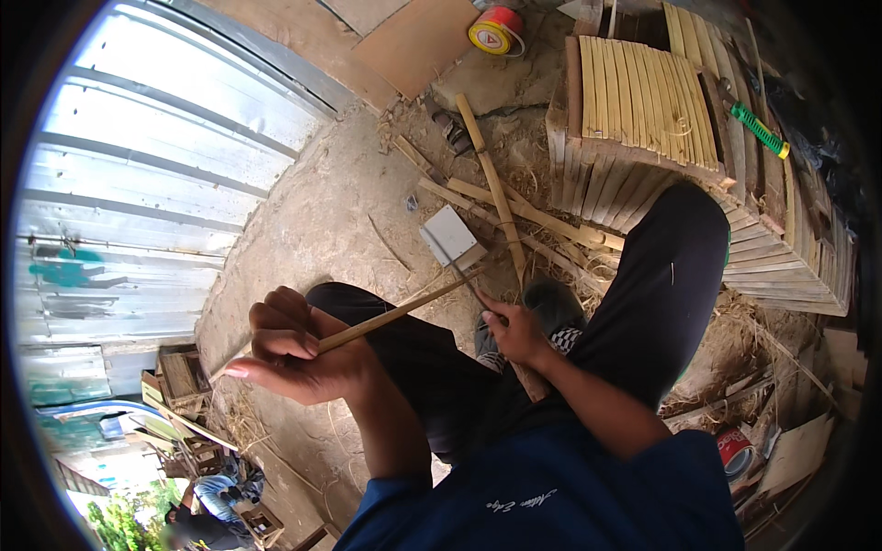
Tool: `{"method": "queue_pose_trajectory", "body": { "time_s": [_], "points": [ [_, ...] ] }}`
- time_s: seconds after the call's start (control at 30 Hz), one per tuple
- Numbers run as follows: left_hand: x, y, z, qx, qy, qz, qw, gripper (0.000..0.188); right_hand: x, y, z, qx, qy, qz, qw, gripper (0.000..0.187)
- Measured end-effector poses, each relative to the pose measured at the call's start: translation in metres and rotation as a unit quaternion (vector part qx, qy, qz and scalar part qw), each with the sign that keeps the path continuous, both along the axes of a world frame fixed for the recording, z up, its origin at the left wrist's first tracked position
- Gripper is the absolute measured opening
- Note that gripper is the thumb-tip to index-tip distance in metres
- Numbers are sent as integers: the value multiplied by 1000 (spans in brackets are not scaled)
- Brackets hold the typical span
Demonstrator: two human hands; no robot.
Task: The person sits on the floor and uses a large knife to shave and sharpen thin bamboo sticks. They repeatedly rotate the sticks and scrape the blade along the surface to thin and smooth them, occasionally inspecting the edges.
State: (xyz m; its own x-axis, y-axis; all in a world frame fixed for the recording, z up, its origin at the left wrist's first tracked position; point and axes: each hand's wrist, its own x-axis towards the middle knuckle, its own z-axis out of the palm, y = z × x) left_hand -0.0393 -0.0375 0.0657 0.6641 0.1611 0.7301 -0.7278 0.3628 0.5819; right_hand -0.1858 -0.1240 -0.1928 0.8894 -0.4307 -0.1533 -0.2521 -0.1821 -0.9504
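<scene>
My left hand (pixel 308 354) is closed around a narrow bamboo strip (pixel 395 320) that slants up to the right in front of my legs. My right hand (pixel 519 332) grips a knife, whose dark, narrow blade (pixel 469 283) points up and left. Its wooden handle (pixel 530 381) shows below that hand. The blade crosses the strip near its far end; whether they touch, I cannot tell. Just beyond the blade tip a small white box (pixel 450 236) stands on the ground.
Split bamboo pieces (pixel 496 188) lie beyond my feet. Right of them stands stacked slatted bamboo work (pixel 643 92) with a green-handled tool (pixel 758 129) on it. A red and yellow tub (pixel 496 32) sits far off, a red can (pixel 735 452) at lower right. Another person (pixel 207 523) is at lower left.
</scene>
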Motion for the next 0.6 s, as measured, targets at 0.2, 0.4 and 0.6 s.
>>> {"method": "queue_pose_trajectory", "body": {
  "time_s": [0.2,0.4,0.6],
  "points": [
    [-6,8,4,39,101,84,991,65,-19,-14,83,232,24,63,970,51],
    [-7,20,3,-62,144,-136,978,64,-79,-43,171,332,35,88,938,52],
    [-10,21,-4,-92,134,-188,969,66,-128,-38,201,311,147,164,925,52]
  ]
}}
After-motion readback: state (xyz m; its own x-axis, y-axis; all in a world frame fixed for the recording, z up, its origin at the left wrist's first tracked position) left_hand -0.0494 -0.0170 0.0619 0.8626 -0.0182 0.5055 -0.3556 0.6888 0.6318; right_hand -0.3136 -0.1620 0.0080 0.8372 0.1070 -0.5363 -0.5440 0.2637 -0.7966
